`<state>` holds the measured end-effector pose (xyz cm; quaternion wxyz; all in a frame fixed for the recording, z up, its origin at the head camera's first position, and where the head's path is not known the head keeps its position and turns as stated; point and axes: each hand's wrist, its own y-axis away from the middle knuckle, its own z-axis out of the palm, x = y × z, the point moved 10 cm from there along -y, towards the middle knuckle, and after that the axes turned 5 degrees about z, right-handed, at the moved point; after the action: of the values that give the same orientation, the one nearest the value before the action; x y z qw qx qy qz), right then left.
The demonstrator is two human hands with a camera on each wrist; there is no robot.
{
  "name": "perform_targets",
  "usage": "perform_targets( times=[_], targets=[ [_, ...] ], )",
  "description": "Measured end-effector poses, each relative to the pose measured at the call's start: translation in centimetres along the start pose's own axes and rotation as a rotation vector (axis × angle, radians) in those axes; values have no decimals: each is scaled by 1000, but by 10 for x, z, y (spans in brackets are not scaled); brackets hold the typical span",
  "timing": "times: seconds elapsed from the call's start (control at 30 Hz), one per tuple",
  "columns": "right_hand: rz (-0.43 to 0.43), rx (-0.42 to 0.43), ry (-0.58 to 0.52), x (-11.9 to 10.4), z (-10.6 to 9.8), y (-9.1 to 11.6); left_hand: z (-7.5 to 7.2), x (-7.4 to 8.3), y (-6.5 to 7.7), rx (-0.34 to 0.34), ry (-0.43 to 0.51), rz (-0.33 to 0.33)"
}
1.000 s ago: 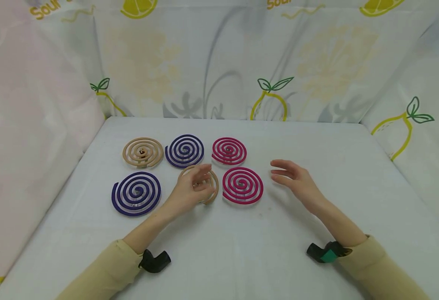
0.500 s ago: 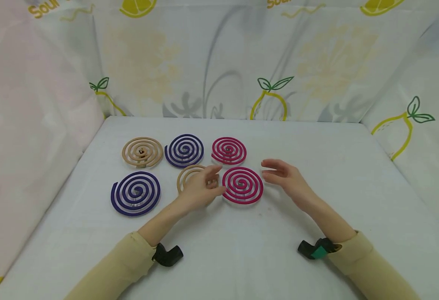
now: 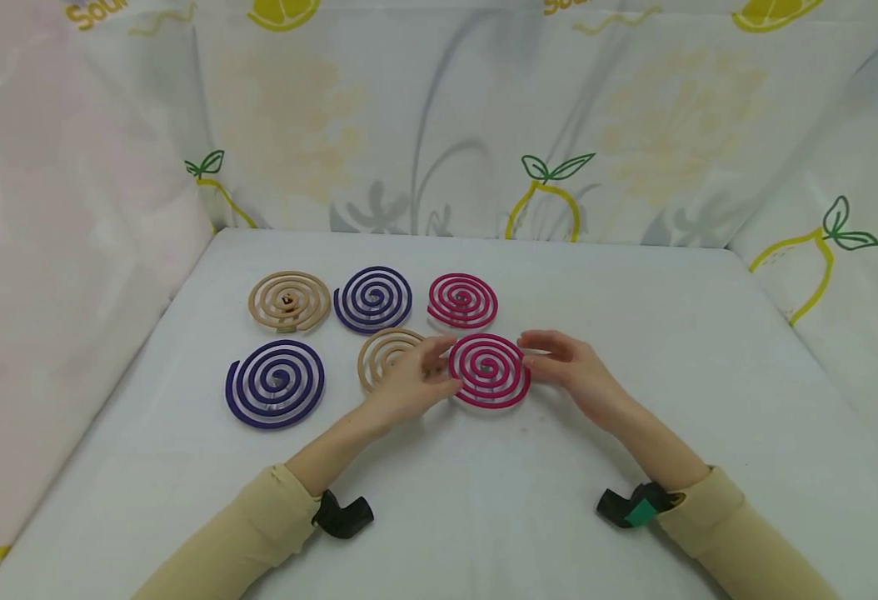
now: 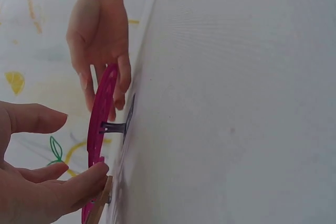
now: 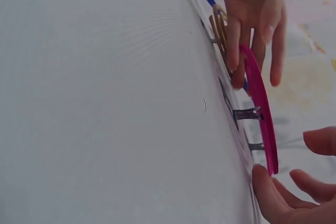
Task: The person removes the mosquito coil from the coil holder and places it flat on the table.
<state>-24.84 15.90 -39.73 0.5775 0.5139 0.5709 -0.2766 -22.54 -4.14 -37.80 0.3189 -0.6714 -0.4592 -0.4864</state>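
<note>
A pink mosquito coil (image 3: 487,365) sits level on a small dark metal stand (image 4: 114,127) in the front row. My left hand (image 3: 407,382) is at its left edge, thumb and fingers spread. At the right edge is my right hand (image 3: 576,371), fingers loosely bent and its fingertips at the rim. Whether either hand touches the coil is hard to tell, and neither grips it. Under my left hand, a tan coil (image 3: 361,367) is partly hidden. Side on, the wrist views show the pink coil (image 5: 265,114) raised off the table between both hands.
A dark blue coil (image 3: 280,380) lies at the front left. Behind stand a tan coil (image 3: 289,274), another blue coil (image 3: 375,297) and another pink coil (image 3: 462,298). The white table (image 3: 484,517) meets a lemon-print cloth wall (image 3: 379,125) at the back.
My left hand has moved right, from over the tan coil to the near pink coil's left edge. My right hand has come left to its right edge. The coils have stayed put.
</note>
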Motion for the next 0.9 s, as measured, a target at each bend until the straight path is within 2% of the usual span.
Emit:
perform_targets(
  times=[0.27, 0.57, 0.9],
  targets=[
    [48, -25, -29, 8, 6, -3, 7, -2, -1, 14, 71, 0],
    [61, -46, -90, 14, 10, -6, 10, -9, -1, 19, 206, -36],
    [65, -35, -149, 16, 10, -6, 12, -18, -2, 45, 302, -80]
  ],
)
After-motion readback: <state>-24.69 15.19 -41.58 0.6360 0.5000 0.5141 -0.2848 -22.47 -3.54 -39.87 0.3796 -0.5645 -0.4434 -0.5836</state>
